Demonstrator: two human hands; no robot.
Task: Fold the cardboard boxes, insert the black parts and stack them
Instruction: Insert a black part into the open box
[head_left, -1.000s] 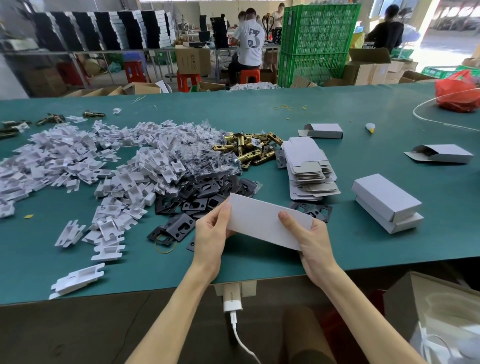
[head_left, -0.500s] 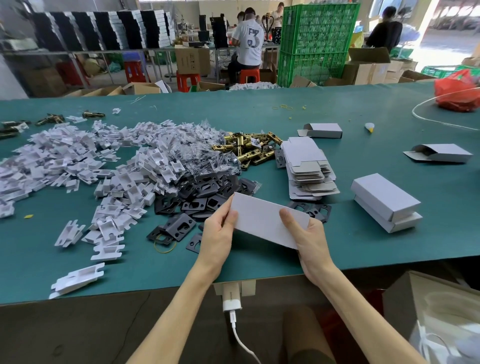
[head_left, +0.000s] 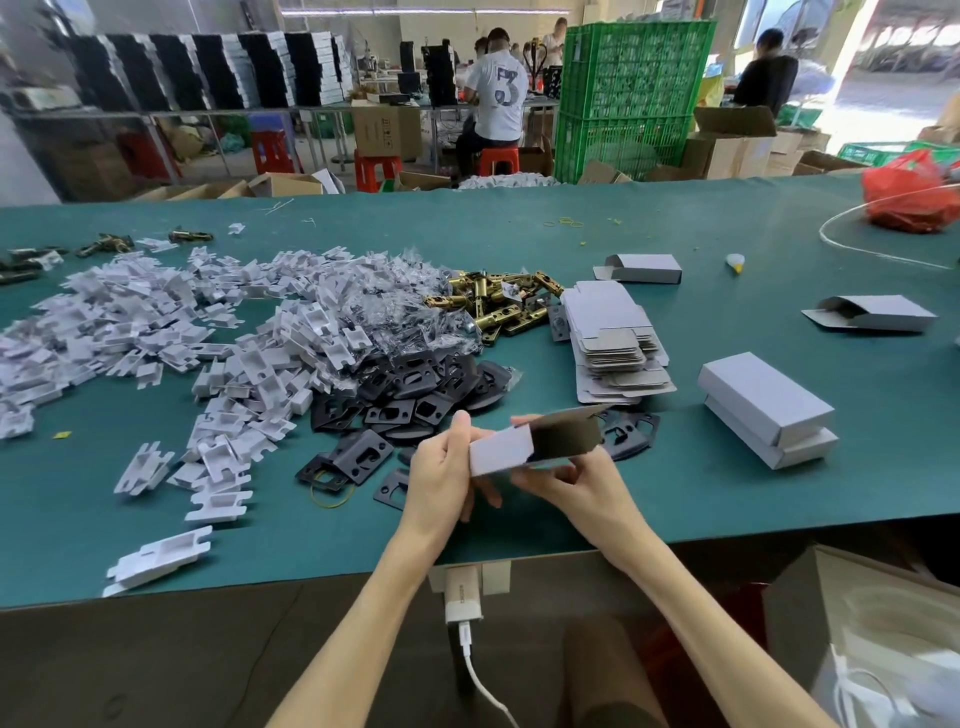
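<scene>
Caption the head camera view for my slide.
Left hand and right hand hold a half-opened cardboard box over the green table, black parts piled behind.

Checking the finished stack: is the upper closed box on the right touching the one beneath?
Touching. The head view shows the upper box lying askew directly on the lower box, no gap.

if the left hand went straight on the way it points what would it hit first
Likely the pile of black parts right beyond the left hand, which grips the cardboard box; depth is unclear.
</scene>
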